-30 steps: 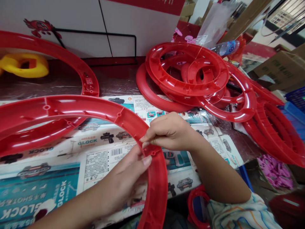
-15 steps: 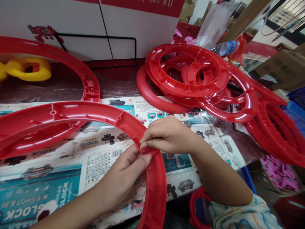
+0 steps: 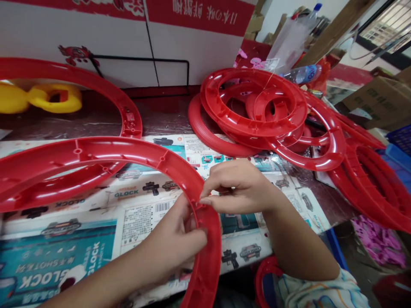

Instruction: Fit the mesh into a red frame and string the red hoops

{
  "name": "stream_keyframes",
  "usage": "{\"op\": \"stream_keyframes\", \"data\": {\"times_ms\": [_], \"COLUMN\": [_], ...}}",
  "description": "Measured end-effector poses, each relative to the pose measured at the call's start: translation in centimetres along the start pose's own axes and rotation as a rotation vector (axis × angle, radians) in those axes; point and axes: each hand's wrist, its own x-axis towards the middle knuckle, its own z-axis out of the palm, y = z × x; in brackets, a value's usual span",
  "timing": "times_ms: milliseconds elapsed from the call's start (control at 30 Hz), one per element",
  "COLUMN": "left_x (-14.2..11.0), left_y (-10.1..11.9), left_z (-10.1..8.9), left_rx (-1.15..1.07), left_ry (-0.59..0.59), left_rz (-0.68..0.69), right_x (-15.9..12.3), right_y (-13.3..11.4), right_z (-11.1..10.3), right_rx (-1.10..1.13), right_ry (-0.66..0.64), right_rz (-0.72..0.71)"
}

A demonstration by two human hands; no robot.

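Note:
A large red plastic ring (image 3: 128, 149) with a ribbed, hollow channel faces up in front of me. My left hand (image 3: 180, 244) is closed around its right side, with the thumb over the rim and the fingers at the inner edge. Just above, my right hand (image 3: 239, 188) pinches with thumb and forefinger at the ring's channel. Whatever lies between those fingertips is too small or hidden to make out. Behind this ring, partly beneath it, lies another red ring (image 3: 107, 92) with small parts fixed in its channel.
A heap of red rings (image 3: 253, 124) lies at the back right, beside a plastic bottle (image 3: 302, 74). Yellow moulded parts (image 3: 56, 98) sit at the left. Printed cardboard (image 3: 135, 214) covers the tabletop. A box of pink pieces (image 3: 379, 241) stands low at the right.
My left thumb has slid lower along the ring's rim. The right hand's pinch has shifted slightly right and down with the view, still at the channel.

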Motion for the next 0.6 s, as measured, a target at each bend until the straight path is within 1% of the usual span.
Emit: {"op": "stream_keyframes", "data": {"times_ms": [67,133,233,333,433,533,600], "left_x": [0.0,0.05,0.22,0.29,0.18,0.11,0.16], "left_y": [0.2,0.3,0.26,0.08,-0.08,-0.01,0.13], "left_z": [0.05,0.03,-0.07,-0.15,-0.15,-0.13,-0.17], "left_rx": [0.03,0.061,0.088,0.109,0.114,0.151,0.174], "left_ry": [-0.004,-0.012,-0.008,-0.009,-0.027,-0.034,-0.016], "left_rz": [0.027,0.045,0.049,0.038,0.001,0.01,0.026], "right_x": [-0.01,-0.04,-0.12,-0.2,-0.23,-0.2,-0.21], "right_y": [-0.12,-0.24,-0.45,-0.63,-0.8,-0.93,-0.96], "right_z": [-0.12,-0.15,-0.08,-0.03,0.03,0.18,0.36], "right_rx": [-0.033,-0.113,-0.255,-0.336,-0.371,-0.387,-0.406], "right_ry": [-0.035,-0.079,-0.138,-0.164,-0.233,-0.322,-0.326], "right_rz": [-0.037,-0.079,-0.122,-0.149,-0.137,-0.106,-0.103]}}
